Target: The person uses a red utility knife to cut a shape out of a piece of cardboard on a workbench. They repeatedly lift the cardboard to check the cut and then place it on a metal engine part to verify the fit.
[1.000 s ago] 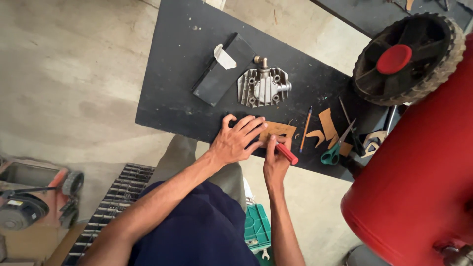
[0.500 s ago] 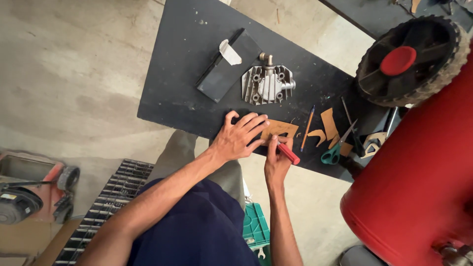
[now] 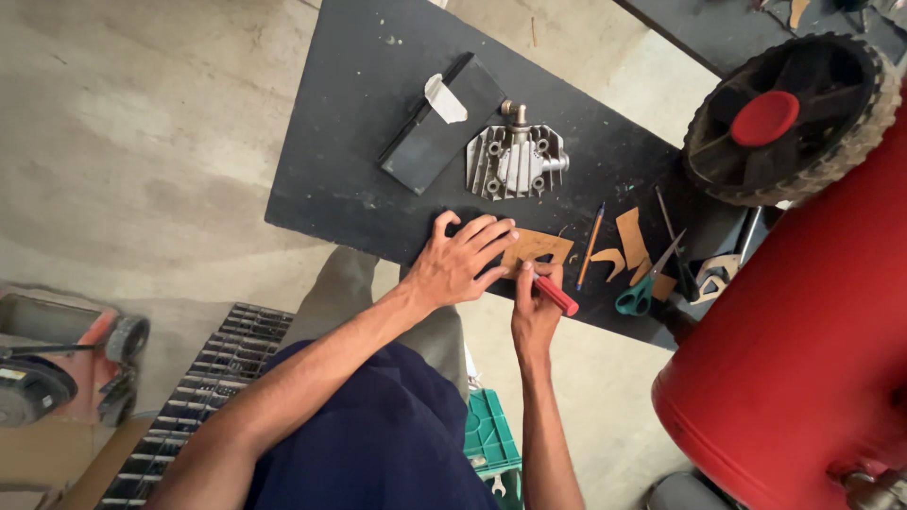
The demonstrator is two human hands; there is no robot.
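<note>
Brown gasket sheet (image 3: 535, 247) lies at the black bench's (image 3: 350, 179) near edge, pinned by the left hand (image 3: 460, 260), fingers spread flat. Right hand (image 3: 535, 314) grips a red-handled knife (image 3: 554, 294), tip on sheet. Step: cutting outline, apparently. Next cut needs steady pressure.

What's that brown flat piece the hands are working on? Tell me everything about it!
The brown piece is thin, flat sheet, like cardboard or gasket paper, with straight edges and a cut-out in it. It lies flat near the front edge of the black board. The left hand presses its left side down with spread fingers. The right hand holds a red-handled tool, tip at its lower edge. Similar brown scraps lie to its right.
</note>
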